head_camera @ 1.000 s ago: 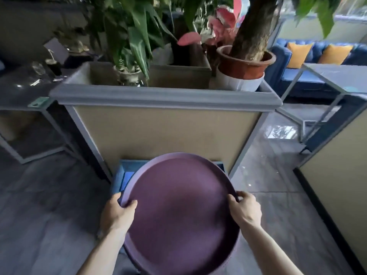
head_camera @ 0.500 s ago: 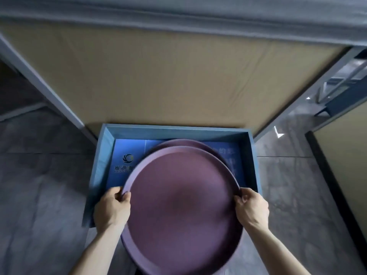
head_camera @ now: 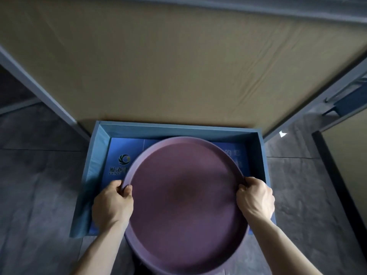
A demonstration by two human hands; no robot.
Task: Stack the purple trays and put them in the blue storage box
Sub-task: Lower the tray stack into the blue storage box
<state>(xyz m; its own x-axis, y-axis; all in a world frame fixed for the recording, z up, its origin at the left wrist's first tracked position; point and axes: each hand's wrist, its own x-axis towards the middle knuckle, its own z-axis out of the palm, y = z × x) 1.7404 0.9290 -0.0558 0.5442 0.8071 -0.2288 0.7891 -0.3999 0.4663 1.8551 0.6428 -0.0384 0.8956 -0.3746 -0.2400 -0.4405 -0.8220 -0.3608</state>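
Observation:
A large round purple tray [head_camera: 184,199] fills the middle of the view, held level over the blue storage box [head_camera: 178,129]. My left hand [head_camera: 112,205] grips its left rim and my right hand [head_camera: 256,199] grips its right rim. The box sits on the floor against a tan panel, and its blue bottom carries a logo and white lettering. The tray's near edge sticks out past the box's front wall. Whether another tray lies under this one is hidden.
A tall tan panel [head_camera: 178,62] with grey frame edges rises right behind the box. Grey tiled floor [head_camera: 39,185] lies on both sides. A second tan panel with a dark base [head_camera: 337,175] stands at the right.
The view has tipped down from the planter to the box. The tray has moved forward and lower over the box, hiding the second purple rim seen half a second ago.

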